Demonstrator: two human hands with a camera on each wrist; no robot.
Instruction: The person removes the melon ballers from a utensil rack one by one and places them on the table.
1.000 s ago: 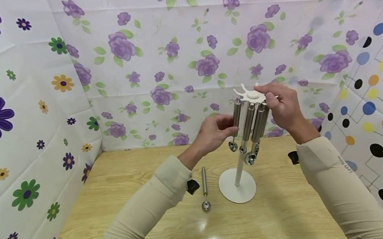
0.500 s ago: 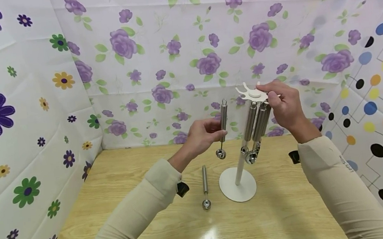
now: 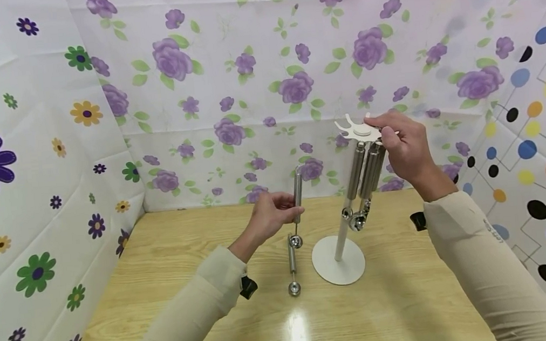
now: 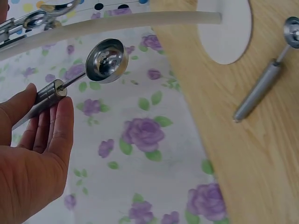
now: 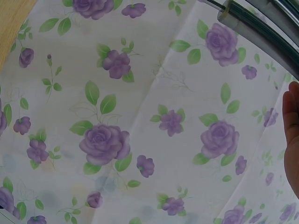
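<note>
My left hand (image 3: 269, 214) holds a steel melon baller (image 3: 298, 187) by its handle, thumb against the fingers, above the table. Its round cup (image 4: 106, 61) hangs lowest in the head view and points away from the hand in the left wrist view. My right hand (image 3: 409, 145) pinches the hooked top (image 3: 362, 130) of a white stand (image 3: 342, 243) between thumb and fingers. Several steel melon ballers (image 3: 357, 174) hang from that top. Another melon baller (image 3: 292, 258) lies on the table, cup toward me. The right wrist view catches only part of the right hand (image 5: 292, 135) and some handles (image 5: 257, 35).
The stand's round white base (image 3: 328, 274) rests on the light wooden table (image 3: 190, 286). Flower-patterned cloth walls (image 3: 226, 77) rise at the back and left. A dotted cloth (image 3: 541, 168) closes off the right side.
My left hand has taken one melon baller off the stand and carried it left and down, above the one on the table. My right hand keeps its hold on the stand's top.
</note>
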